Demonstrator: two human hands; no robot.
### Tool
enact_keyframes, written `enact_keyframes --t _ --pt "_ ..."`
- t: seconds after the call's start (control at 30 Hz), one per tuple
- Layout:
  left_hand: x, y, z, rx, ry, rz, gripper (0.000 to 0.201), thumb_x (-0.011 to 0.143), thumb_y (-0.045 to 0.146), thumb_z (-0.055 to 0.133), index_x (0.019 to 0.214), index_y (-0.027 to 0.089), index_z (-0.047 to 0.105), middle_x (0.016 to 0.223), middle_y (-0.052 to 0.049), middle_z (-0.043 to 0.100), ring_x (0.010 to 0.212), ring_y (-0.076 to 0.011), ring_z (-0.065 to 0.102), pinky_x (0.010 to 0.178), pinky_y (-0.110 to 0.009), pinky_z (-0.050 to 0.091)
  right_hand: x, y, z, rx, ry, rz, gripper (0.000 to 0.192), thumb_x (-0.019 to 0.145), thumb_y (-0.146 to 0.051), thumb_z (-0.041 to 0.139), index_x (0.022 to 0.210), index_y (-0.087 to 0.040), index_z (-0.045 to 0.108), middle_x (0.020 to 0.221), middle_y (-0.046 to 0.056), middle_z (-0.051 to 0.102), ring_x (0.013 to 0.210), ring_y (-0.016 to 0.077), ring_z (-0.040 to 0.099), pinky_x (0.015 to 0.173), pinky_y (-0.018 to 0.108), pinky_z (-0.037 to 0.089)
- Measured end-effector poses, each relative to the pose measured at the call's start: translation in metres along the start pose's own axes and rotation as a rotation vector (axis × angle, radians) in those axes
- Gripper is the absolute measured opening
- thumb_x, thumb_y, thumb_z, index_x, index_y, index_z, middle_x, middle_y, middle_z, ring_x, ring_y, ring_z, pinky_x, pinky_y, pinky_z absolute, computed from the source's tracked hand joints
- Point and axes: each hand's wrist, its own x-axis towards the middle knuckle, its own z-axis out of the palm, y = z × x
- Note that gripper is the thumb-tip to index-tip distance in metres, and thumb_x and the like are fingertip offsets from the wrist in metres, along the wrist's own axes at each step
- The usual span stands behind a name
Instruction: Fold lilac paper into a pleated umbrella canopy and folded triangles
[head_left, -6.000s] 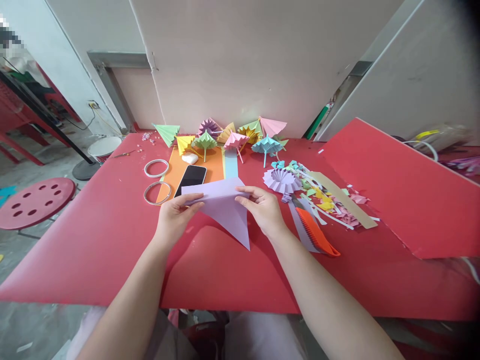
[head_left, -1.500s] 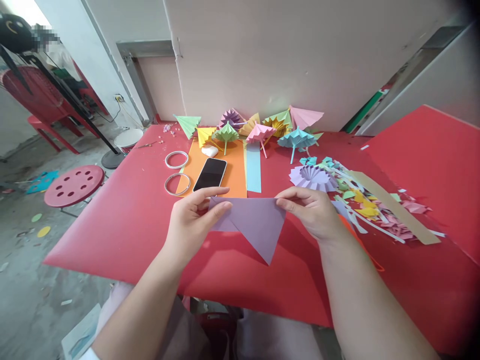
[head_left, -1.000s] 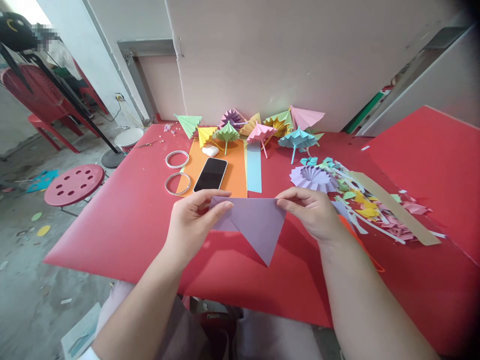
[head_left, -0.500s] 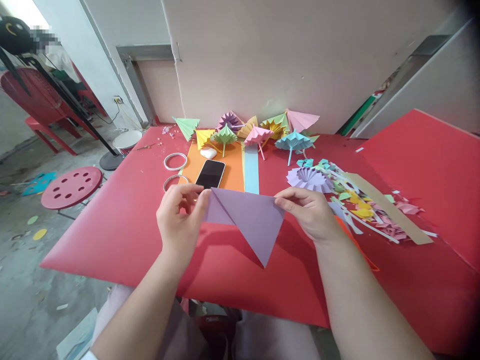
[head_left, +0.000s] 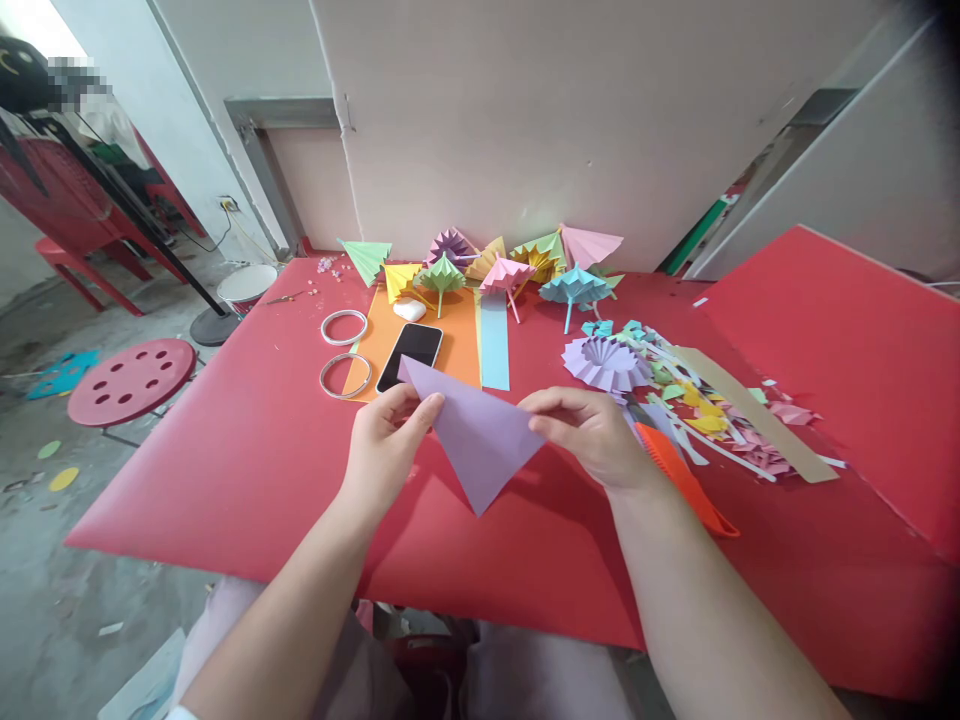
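Above red table [head_left: 247, 470], both hands pinching smooth lilac paper triangle [head_left: 476, 440]

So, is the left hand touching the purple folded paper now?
Touching. In the head view, the left hand pinches the upper left edge of the purple folded paper, with its fingers lying on the paper's surface.

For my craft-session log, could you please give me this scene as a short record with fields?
Left hand: pinches the left edge of the folded lilac paper
Right hand: pinches its right corner
Paper: triangle, point down, above the red table
Behind: phone on orange sheet, paper umbrellas
Right: scraps, orange cutter
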Motion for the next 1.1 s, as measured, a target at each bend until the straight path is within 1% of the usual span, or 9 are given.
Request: enact_keyframes --t 0.13,0.27,0.37,0.53,0.67,0.77,0.9,1.0,1.1 --pt "-0.003 -0.001 0.000 -0.222 -0.143 -0.073 0.026 0.078 0.041 0.061 0.067 0.019 0.054 0.060 0.005 0.050 0.056 -0.0079 0.047 0.055 -0.020 0.040 0.001 -0.002 0.005 0.199 -0.294 0.028 0.057 0.066 -0.071 0.055 0.095 -0.023 0.069 0.108 0.009 0.065 0.103 0.0260 0.059 0.088 0.040 0.045" --pt "-0.009 0.001 0.000 -0.293 -0.372 -0.165 0.030 0.073 0.047 0.065 0.070 0.019 0.055 0.063 0.003 0.052 0.053 -0.0078 0.046 0.052 -0.020 0.038 0.006 0.004 0.019 0.357 -0.192 0.238 0.062 0.071 -0.068 0.053 0.117 -0.025 0.054 0.119 0.012 0.060 0.105 0.0235 0.059 0.085 0.038 0.048" --pt "-0.009 0.001 0.003 -0.284 -0.488 -0.232 0.031 0.072 0.048 0.066 0.073 0.019 0.057 0.069 0.000 0.058 0.057 -0.0099 0.052 0.054 -0.022 0.041 0.008 0.008 0.029 0.500 -0.255 0.412 0.068 0.073 -0.065 0.054 0.128 -0.026 0.042 0.110 0.011 0.064 0.090 0.0215 0.064 0.075 0.036 0.051" --pt "-0.005 -0.002 0.007 -0.265 -0.498 -0.312 0.031 0.071 0.047 0.067 0.075 0.018 0.056 0.071 0.001 0.059 0.061 -0.0113 0.055 0.057 -0.022 0.042 0.010 0.012 0.028 0.604 -0.203 0.459 0.058 0.069 -0.050 0.069 0.120 -0.028 0.050 0.079 -0.001 0.067 0.066 0.0128 0.062 0.061 0.023 0.048" --pt "-0.001 -0.005 0.008 -0.236 -0.502 -0.336 0.030 0.075 0.047 0.062 0.076 0.019 0.053 0.072 0.002 0.057 0.061 -0.0102 0.054 0.057 -0.021 0.040 0.012 0.014 0.021 0.632 -0.135 0.437 0.037 0.064 -0.042 0.075 0.093 -0.023 0.062 0.075 -0.002 0.066 0.064 0.0108 0.060 0.061 0.022 0.047" --pt "0.001 -0.011 0.010 -0.066 -0.468 -0.274 0.029 0.079 0.047 0.056 0.075 0.019 0.050 0.068 0.003 0.055 0.058 -0.0109 0.052 0.054 -0.022 0.039 0.011 0.018 0.016 0.541 0.001 0.447 0.029 0.060 -0.039 0.077 0.078 -0.021 0.062 0.072 -0.003 0.065 0.062 0.0112 0.059 0.062 0.024 0.046" --pt "0.003 -0.022 0.022 0.476 -0.380 -0.082 0.020 0.084 0.041 0.048 0.085 0.022 0.055 0.067 0.002 0.056 0.059 -0.0151 0.053 0.053 -0.024 0.036 0.001 0.032 0.003 0.257 0.189 0.368 0.029 0.058 -0.038 0.075 0.073 -0.018 0.060 0.069 -0.002 0.063 0.066 0.0124 0.058 0.065 0.025 0.043" --pt "0.001 -0.028 0.036 0.930 -0.306 0.087 0.026 0.086 0.033 0.047 0.109 0.024 0.053 0.086 -0.004 0.061 0.080 -0.0209 0.058 0.061 -0.027 0.040 -0.010 0.044 -0.006 -0.027 0.274 0.317 0.026 0.063 -0.040 0.067 0.071 -0.017 0.058 0.067 -0.002 0.060 0.064 0.0135 0.055 0.062 0.026 0.041" --pt "0.001 -0.031 0.053 1.188 -0.328 0.248 0.024 0.089 0.026 0.044 0.110 0.022 0.055 0.103 -0.007 0.058 0.099 -0.0213 0.054 0.070 -0.027 0.043 -0.017 0.051 -0.011 -0.319 0.320 0.300 0.023 0.068 -0.038 0.060 0.077 -0.017 0.059 0.062 -0.003 0.056 0.060 0.0137 0.052 0.055 0.025 0.037"
